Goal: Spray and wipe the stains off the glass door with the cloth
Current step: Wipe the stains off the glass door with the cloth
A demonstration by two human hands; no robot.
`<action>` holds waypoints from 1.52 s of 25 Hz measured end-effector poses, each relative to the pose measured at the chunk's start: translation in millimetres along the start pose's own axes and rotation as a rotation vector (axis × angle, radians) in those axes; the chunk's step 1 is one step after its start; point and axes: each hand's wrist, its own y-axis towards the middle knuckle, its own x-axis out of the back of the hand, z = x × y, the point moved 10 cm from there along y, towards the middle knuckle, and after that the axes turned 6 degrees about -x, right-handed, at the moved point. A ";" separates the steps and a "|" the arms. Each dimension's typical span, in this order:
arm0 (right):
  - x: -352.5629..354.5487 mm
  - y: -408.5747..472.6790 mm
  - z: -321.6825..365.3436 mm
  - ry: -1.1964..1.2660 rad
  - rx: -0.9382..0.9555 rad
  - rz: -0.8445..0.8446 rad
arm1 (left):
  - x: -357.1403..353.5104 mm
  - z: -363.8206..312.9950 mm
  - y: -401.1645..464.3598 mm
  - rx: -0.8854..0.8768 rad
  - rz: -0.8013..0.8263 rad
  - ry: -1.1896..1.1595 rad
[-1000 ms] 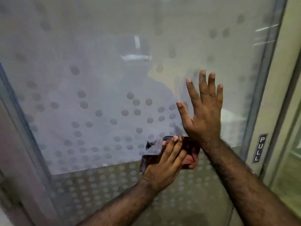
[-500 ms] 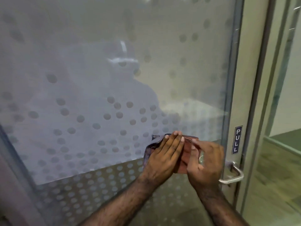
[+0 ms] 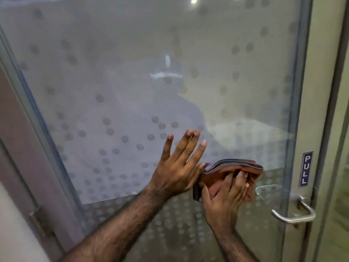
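Right hand (image 3: 224, 193) clutched folded cloth (image 3: 232, 172) against glass door (image 3: 132, 91), lower right of frame; left hand (image 3: 179, 167) empty, fingers splayed (flat on pane). Risk: cloth snagging handle (image 3: 290, 212).

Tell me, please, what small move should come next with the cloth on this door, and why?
Probably press the cloth flat on the glass door and sweep leftward. The right hand holds it bunched near the door handle, while the left hand lies open beside it and most of the pane lies that way.
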 end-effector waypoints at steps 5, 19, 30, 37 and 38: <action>-3.9 12.3 -1.0 0.134 -0.089 -0.061 | 21.2 92.7 17.0 0.047 0.004 0.158; 5.3 69.9 93.0 -0.071 0.071 -0.193 | 14.2 146.0 24.1 0.240 0.130 0.259; -23.6 0.7 32.4 -0.011 0.356 -0.028 | 14.0 144.3 23.3 0.240 0.160 0.249; 15.1 72.2 72.1 -0.016 -0.003 -0.191 | 12.4 140.2 23.1 0.237 0.178 0.233; 12.4 70.5 89.0 0.008 0.028 -0.175 | 11.8 140.1 22.7 0.234 0.183 0.234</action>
